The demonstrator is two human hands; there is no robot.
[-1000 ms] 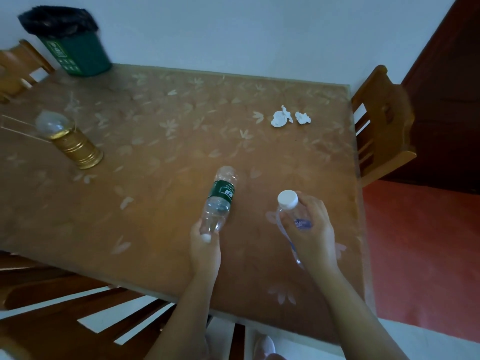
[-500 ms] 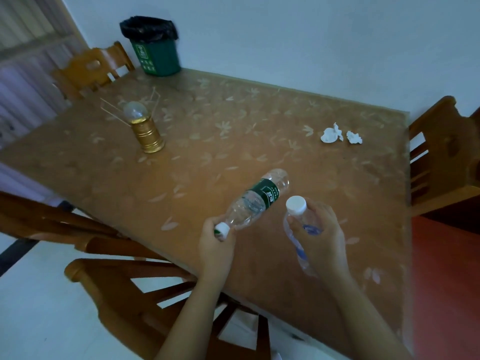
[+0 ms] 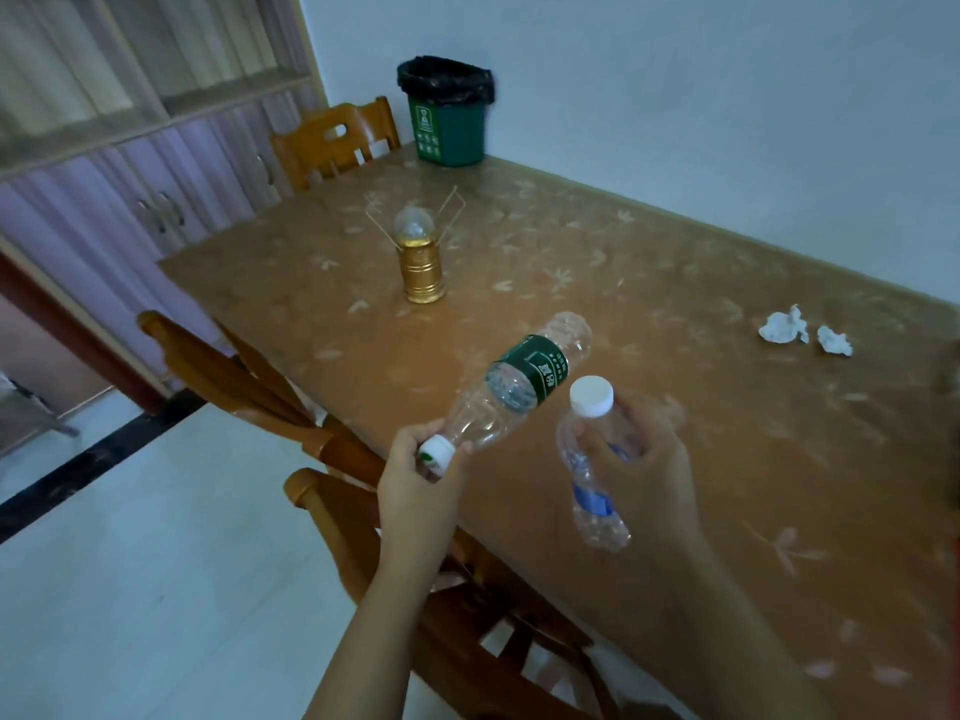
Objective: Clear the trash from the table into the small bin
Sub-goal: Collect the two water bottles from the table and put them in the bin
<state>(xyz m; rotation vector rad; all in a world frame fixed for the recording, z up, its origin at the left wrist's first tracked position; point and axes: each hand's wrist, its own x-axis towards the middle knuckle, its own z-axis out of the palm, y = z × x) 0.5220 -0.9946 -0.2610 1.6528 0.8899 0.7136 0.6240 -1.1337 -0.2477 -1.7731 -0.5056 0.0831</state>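
Observation:
My left hand [image 3: 415, 485] grips the capped neck of an empty clear bottle with a green label [image 3: 524, 379], held above the table's near edge and pointing away from me. My right hand [image 3: 647, 459] holds a smaller crushed clear bottle with a white cap and blue label [image 3: 589, 467] upright beside it. Two crumpled white paper scraps [image 3: 784, 328] [image 3: 835, 341] lie on the table at the right. The small green bin with a black liner [image 3: 449, 114] stands on the table's far corner by the wall.
A gold lantern with a clear bulb [image 3: 420, 259] stands on the brown leaf-patterned table [image 3: 675, 283] between me and the bin. Wooden chairs are pushed in at the near side [image 3: 332, 444] and at the far end [image 3: 337, 140]. Cabinets line the left wall.
Both hands have lifted their bottles off the table. The view has swung left, so the bin, lantern and left-hand chairs now sit nearer the middle.

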